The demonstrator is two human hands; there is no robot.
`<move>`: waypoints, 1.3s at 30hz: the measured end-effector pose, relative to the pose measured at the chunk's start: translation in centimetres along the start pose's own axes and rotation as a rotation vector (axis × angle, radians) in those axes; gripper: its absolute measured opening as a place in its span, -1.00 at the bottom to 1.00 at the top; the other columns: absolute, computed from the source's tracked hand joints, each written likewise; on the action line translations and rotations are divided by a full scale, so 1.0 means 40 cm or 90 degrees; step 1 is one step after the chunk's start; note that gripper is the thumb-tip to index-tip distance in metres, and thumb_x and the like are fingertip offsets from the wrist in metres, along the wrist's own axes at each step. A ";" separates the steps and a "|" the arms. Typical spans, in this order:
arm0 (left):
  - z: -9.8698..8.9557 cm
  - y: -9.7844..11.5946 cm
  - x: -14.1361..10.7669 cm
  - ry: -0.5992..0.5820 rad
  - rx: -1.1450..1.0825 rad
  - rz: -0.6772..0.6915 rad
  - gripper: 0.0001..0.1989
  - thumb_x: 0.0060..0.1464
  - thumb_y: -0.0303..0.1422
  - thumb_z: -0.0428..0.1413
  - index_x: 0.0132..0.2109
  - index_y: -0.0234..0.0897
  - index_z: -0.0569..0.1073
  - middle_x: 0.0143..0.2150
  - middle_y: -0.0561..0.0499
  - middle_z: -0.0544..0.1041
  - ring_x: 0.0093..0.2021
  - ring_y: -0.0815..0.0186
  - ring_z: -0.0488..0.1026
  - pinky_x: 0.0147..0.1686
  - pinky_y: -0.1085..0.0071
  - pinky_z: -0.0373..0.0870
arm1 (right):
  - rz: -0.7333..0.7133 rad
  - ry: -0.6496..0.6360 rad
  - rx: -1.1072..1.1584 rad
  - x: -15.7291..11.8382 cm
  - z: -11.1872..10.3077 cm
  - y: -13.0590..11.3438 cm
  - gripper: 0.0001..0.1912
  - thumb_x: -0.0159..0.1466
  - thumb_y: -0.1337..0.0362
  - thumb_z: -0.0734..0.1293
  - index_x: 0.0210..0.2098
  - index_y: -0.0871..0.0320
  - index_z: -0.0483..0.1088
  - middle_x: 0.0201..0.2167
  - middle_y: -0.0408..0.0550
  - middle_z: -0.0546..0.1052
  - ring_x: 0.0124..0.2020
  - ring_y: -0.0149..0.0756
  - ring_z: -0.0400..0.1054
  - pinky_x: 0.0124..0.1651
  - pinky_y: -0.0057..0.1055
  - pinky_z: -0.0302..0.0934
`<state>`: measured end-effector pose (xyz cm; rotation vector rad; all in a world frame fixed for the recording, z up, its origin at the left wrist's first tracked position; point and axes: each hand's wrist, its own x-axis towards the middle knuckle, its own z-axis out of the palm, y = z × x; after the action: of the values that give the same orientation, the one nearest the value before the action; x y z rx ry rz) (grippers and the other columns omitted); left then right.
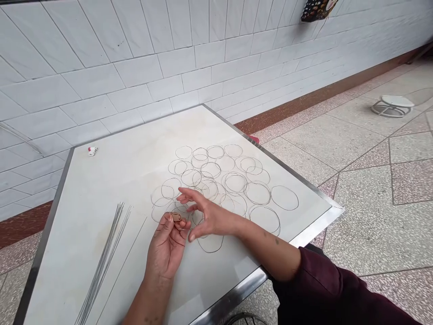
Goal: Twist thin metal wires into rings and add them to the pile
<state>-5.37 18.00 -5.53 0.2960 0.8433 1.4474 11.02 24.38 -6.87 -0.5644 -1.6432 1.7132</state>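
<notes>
The small tan piece [176, 217] is pinched between the thumb and fingertips of the left hand [165, 246], which is turned palm up near the middle of the worktop [40, 243]. Whether a wire is also caught in that grip cannot be told. The right hand [208, 217] is held open, its fingers [186, 196] spread and reaching across the left hand, just above the loose wire rings [284, 210]. The rings are laid flat and overlapping across the middle of the worktop, spreading towards its right edge, and some lie under both hands.

A bundle of straight steel wires [104, 262] is laid towards the near left corner, with a single wire [124, 264] set apart just to its right. A small red-and-white object [92, 150] is placed near the far left corner. The worktop is white and bound by a steel edge.

A maroon sleeve [321, 289] is worn on the right arm. Behind the worktop, a white tiled wall [101, 67] is met by a brown skirting band [321, 95]. A speckled stone floor [372, 234] is laid below, and a low round stand [392, 106] is placed on it. A patterned bag [316, 9] is hung on the wall.
</notes>
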 end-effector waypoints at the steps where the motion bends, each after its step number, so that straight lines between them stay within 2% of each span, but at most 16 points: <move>1: 0.000 -0.001 -0.001 0.005 -0.005 -0.001 -0.78 -0.16 -0.44 0.42 -0.39 -0.32 0.52 -0.42 0.07 0.50 -0.37 0.38 0.49 -0.25 0.43 0.57 | -0.020 0.000 -0.055 0.001 0.007 0.005 0.31 -0.16 0.12 0.67 0.40 -0.23 -0.11 0.32 0.01 0.13 0.31 -0.06 0.06 0.29 0.00 0.05; 4: 0.000 -0.002 -0.003 0.005 -0.031 0.009 -0.76 -0.19 -0.46 0.43 -0.38 -0.30 0.52 -0.42 0.09 0.50 -0.34 0.37 0.52 -0.24 0.45 0.57 | -0.125 0.065 -0.120 0.006 0.021 0.017 0.45 -0.18 0.10 0.68 0.42 -0.22 -0.32 0.35 0.07 0.09 0.37 -0.01 -0.02 0.33 0.08 -0.03; 7: 0.000 -0.002 -0.006 -0.006 -0.041 0.018 -0.74 -0.19 -0.47 0.43 -0.37 -0.29 0.50 -0.43 0.10 0.50 -0.33 0.36 0.52 -0.32 0.49 0.55 | -0.181 0.112 -0.152 0.010 0.022 0.019 0.44 -0.17 0.07 0.67 0.42 -0.16 -0.32 0.34 0.12 0.08 0.40 0.01 -0.07 0.37 0.10 -0.11; 11: 0.001 -0.004 -0.011 -0.032 -0.021 -0.015 -0.77 -0.13 -0.42 0.42 -0.36 -0.26 0.50 -0.43 0.10 0.50 -0.29 0.31 0.55 -0.33 0.44 0.54 | -0.136 0.085 -0.213 0.007 0.017 0.016 0.41 -0.16 0.11 0.67 0.41 -0.17 -0.28 0.35 0.11 0.08 0.40 0.02 -0.06 0.36 0.09 -0.09; 13: 0.003 -0.006 -0.013 -0.047 -0.015 -0.020 -0.79 -0.09 -0.40 0.40 -0.36 -0.26 0.51 -0.43 0.11 0.49 -0.32 0.34 0.53 -0.30 0.43 0.54 | -0.125 0.077 -0.222 0.005 0.015 0.013 0.40 -0.16 0.14 0.67 0.41 -0.18 -0.27 0.35 0.09 0.10 0.40 0.01 -0.06 0.36 0.08 -0.07; 17: 0.007 -0.006 -0.017 -0.073 0.001 -0.025 -0.83 -0.05 -0.40 0.37 -0.39 -0.30 0.52 -0.43 0.10 0.47 -0.40 0.41 0.46 -0.47 0.52 0.45 | -0.133 0.068 -0.203 0.004 0.010 0.003 0.30 -0.13 0.17 0.67 0.38 -0.16 -0.15 0.31 0.05 0.21 0.39 -0.02 -0.02 0.38 0.07 -0.12; 23: 0.010 0.007 -0.022 -0.109 0.057 -0.037 -0.83 -0.03 -0.34 0.35 -0.44 -0.33 0.55 -0.46 0.06 0.42 -0.31 0.30 0.49 -0.51 0.53 0.38 | -0.181 0.022 -0.173 0.006 0.001 -0.017 0.20 -0.11 0.17 0.66 0.35 -0.09 -0.04 0.27 0.08 0.32 0.36 -0.06 0.11 0.40 0.05 -0.16; 30: 0.014 0.014 -0.022 -0.134 0.091 -0.064 -0.79 -0.03 -0.30 0.35 -0.50 -0.32 0.55 -0.46 0.02 0.42 -0.25 0.24 0.48 -0.22 0.36 0.46 | -0.182 0.013 -0.173 0.001 -0.006 -0.031 0.14 -0.10 0.19 0.66 0.33 -0.06 0.03 0.24 0.09 0.37 0.32 -0.07 0.17 0.37 0.01 -0.07; 34: 0.011 0.014 -0.018 -0.130 0.100 -0.071 -0.78 -0.05 -0.30 0.35 -0.51 -0.31 0.54 -0.47 0.01 0.41 -0.26 0.24 0.46 -0.21 0.37 0.44 | -0.197 0.019 -0.188 0.000 -0.010 -0.030 0.05 -0.05 0.22 0.64 0.31 -0.04 0.08 0.19 0.06 0.41 0.29 -0.10 0.21 0.34 -0.02 0.01; 39: 0.002 0.011 -0.013 -0.121 0.100 -0.070 -0.80 -0.05 -0.32 0.35 -0.50 -0.30 0.55 -0.43 0.00 0.43 -0.25 0.24 0.45 -0.22 0.35 0.44 | -0.172 0.028 -0.195 -0.001 -0.015 -0.032 -0.02 -0.04 0.20 0.63 0.27 -0.04 0.15 0.16 0.04 0.44 0.26 -0.09 0.23 0.33 0.00 0.01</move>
<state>-5.60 17.59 -5.00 0.4903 0.8070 1.2327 11.70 24.72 -5.67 -0.4909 -1.8692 1.2588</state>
